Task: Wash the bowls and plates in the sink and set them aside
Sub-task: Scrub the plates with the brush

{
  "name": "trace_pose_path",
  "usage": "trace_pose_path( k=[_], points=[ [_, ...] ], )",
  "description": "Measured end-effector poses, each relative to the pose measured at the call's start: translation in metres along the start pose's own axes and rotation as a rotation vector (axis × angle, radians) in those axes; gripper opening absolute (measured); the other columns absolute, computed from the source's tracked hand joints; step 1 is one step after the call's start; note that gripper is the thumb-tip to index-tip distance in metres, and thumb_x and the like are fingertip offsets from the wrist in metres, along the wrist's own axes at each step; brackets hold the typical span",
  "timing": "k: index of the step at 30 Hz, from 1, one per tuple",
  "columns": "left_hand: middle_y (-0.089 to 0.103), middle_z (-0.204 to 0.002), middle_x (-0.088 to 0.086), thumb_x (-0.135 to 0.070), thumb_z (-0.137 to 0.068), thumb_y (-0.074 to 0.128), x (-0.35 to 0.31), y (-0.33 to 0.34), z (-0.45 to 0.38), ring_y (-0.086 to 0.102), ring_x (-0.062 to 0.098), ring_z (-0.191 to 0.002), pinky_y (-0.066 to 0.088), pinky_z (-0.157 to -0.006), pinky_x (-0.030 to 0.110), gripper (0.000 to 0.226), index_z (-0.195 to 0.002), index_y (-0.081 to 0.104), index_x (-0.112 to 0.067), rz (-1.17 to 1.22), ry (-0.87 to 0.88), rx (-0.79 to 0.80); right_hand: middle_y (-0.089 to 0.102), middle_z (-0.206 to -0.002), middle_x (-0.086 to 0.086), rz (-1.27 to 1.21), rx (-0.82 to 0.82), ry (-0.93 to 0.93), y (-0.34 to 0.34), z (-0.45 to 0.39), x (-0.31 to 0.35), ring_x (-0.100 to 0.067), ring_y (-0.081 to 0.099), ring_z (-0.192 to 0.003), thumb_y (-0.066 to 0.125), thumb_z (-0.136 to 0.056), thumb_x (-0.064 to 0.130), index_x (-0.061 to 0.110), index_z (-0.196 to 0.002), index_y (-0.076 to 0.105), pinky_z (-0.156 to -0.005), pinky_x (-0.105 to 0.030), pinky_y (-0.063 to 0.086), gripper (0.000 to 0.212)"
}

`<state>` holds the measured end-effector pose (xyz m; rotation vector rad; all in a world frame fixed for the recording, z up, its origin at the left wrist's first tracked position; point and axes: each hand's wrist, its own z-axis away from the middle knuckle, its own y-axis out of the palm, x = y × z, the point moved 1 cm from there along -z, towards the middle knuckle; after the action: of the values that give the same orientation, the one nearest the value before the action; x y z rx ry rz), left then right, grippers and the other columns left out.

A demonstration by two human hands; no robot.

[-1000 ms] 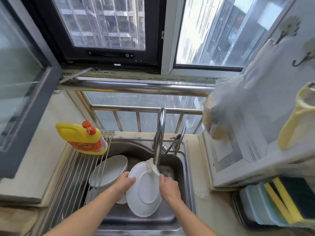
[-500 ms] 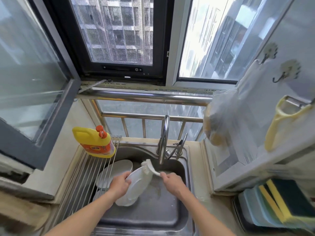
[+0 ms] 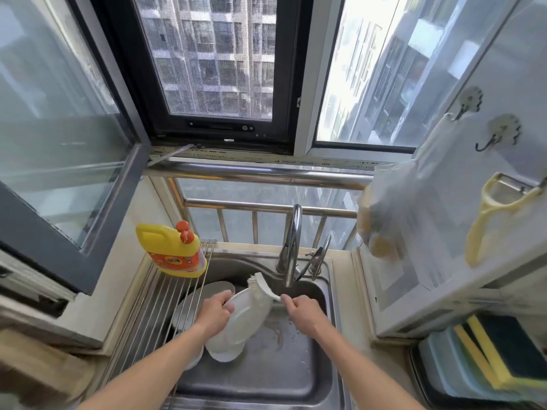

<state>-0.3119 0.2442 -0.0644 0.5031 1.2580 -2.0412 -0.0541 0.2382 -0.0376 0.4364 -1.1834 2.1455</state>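
Note:
My left hand (image 3: 214, 312) grips the rim of a white plate (image 3: 244, 318), holding it tilted on edge over the steel sink (image 3: 296, 377). My right hand (image 3: 305, 315) grips the handle of a white dish brush (image 3: 260, 287), whose bristle head lies on the plate's upper edge. Below the held plate, another white dish (image 3: 226, 355) rests in the sink. More white plates (image 3: 192, 303) lie in the sink's left side, partly under the rack.
A roll-up steel rack (image 3: 154, 306) covers the sink's left part, with a yellow detergent bottle (image 3: 173, 251) on its far end. The faucet (image 3: 291, 247) stands behind the sink. A plastic bag (image 3: 381, 220) hangs at the right, sponges (image 3: 497, 353) lie at the right edge.
The plate has turned from facing me to edge-on and tilted left. The brush has moved to the plate's upper edge. The view has lifted, so sink and hands sit lower.

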Motion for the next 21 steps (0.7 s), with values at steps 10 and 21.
trace_pose_path(
  k=[10,21],
  points=[
    [0.061,-0.078,0.010,-0.025,-0.077,0.053,0.012,0.011,-0.019,0.058,0.023,-0.072,0.038,-0.065,0.034,0.008,-0.073,0.053,-0.019,0.288,-0.210,0.055,0.061,-0.066,-0.002,-0.050,-0.073,-0.051,0.033,-0.009,0.007,-0.022,0.057,-0.068,0.038,-0.101,0.057,0.018,-0.056,0.052,-0.067,-0.036,0.042,0.061],
    [0.071,-0.092,0.014,-0.027,-0.081,0.057,0.008,0.021,-0.029,0.068,0.035,-0.089,0.056,-0.080,0.045,0.011,-0.081,0.065,-0.019,0.465,-0.325,0.044,0.062,-0.067,0.001,-0.005,-0.104,-0.054,0.034,-0.014,0.008,-0.024,0.060,-0.071,0.033,-0.100,0.061,0.019,-0.064,0.060,-0.067,-0.039,0.048,0.062]
  ],
)
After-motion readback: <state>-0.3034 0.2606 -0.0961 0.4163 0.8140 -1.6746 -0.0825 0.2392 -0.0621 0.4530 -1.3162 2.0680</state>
